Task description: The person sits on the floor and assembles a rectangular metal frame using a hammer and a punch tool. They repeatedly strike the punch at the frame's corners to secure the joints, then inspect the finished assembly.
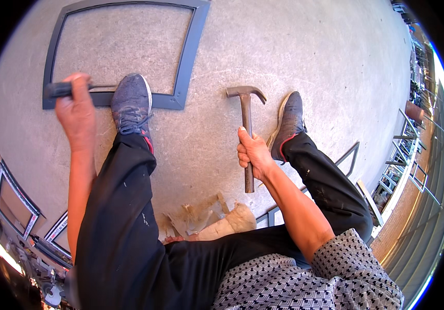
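Note:
My left hand (79, 116) is closed around the dark handle of a screwdriver (58, 90). Its thin shaft points right, over the lower bar of a grey metal frame (193, 57), toward my left shoe (130, 101). That shoe overlaps the same bar near its middle; the frame lies flat on the floor. My right hand (255, 155) grips a claw hammer (246, 111) by the lower part of its worn handle. The hammer's head points away from me, its claw curving right, close to my right shoe (290, 119).
Beneath my legs lies a tan, crumpled piece of material (232, 221). More frames (12, 201) stand at the left edge. Behind my right leg is a dark angled frame piece (353, 157). Metal racks (395, 165) and stacked parts line the right side.

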`<state>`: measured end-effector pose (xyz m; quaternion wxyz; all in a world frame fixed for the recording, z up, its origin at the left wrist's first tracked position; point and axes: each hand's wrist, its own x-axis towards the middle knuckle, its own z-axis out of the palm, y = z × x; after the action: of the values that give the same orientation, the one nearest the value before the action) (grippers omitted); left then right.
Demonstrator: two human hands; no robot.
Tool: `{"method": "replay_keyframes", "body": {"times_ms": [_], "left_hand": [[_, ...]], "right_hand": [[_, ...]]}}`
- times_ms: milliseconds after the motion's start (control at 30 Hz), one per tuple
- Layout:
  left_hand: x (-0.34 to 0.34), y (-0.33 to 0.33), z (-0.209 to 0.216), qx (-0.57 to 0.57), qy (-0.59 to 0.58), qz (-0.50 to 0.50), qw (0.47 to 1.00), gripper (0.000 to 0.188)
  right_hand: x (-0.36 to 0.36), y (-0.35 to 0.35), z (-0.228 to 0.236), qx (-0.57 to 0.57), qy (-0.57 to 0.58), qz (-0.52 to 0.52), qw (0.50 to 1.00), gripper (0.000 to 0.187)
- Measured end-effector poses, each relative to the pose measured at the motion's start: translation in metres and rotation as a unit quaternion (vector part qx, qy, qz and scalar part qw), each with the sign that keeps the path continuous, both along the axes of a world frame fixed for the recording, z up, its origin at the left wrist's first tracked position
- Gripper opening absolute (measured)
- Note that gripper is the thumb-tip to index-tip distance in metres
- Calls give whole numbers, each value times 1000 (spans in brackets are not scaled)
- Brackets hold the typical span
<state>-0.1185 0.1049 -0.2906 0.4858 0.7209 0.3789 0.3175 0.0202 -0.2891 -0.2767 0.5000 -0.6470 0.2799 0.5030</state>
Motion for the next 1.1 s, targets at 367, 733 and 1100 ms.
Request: {"method": "replay_keyframes", "body": {"times_ms": [367,733,1100], "left_hand": [[-77,4,-46,-120,178,99,972,18],[-80,-17,-73,-232,201,110,945,18],[-95,-30,-60,-275,210,78,935,18]], "right_hand": [[13,-8,-47,-313,-196,561,741,64],[74,163,-53,-181,-349,465,794,61],[78,238,-78,-260,-279,445,810,71]]}}
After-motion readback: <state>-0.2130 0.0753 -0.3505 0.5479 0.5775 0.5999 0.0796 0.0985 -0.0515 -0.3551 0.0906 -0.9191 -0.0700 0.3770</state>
